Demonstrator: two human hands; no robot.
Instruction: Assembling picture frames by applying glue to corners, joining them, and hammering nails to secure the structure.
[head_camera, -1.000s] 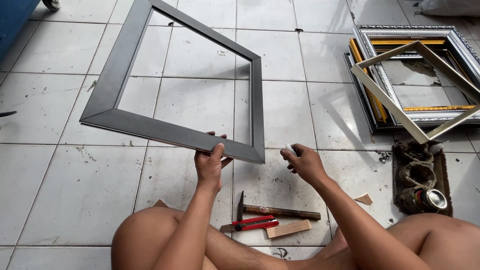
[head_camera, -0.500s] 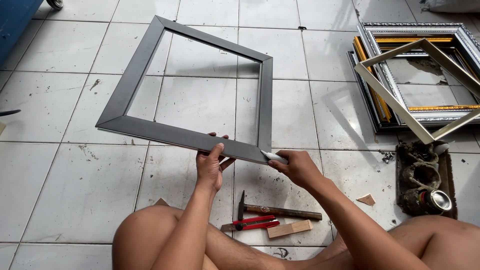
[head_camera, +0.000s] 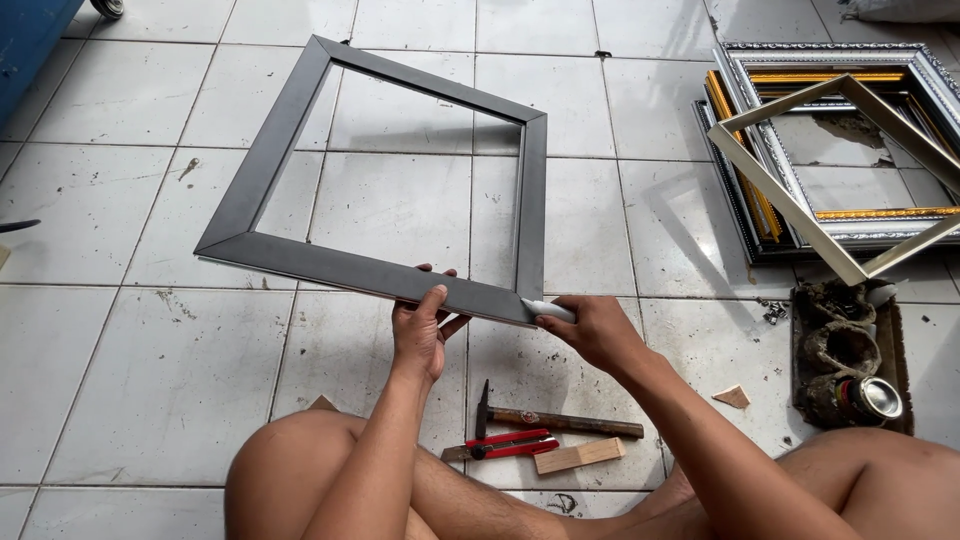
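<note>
A dark grey frame (head_camera: 300, 180) is held tilted above the floor (head_camera: 130, 380). The left hand (head_camera: 420, 330) is clamped on its near rail; the right hand (head_camera: 595, 330) is closed around a small white tool (head_camera: 548, 310) pressed to the frame's near right corner. Below the hands lie a hammer (head_camera: 560, 422), red pliers (head_camera: 500, 445) and a wood block (head_camera: 580, 456). Toward the floor's right edge sit a tin (head_camera: 872, 398) on a grimy tray (head_camera: 900, 340) and stacked ornate frames (head_camera: 830, 150). White tiles, scuffed, with a wood chip (head_camera: 733, 397).
</note>
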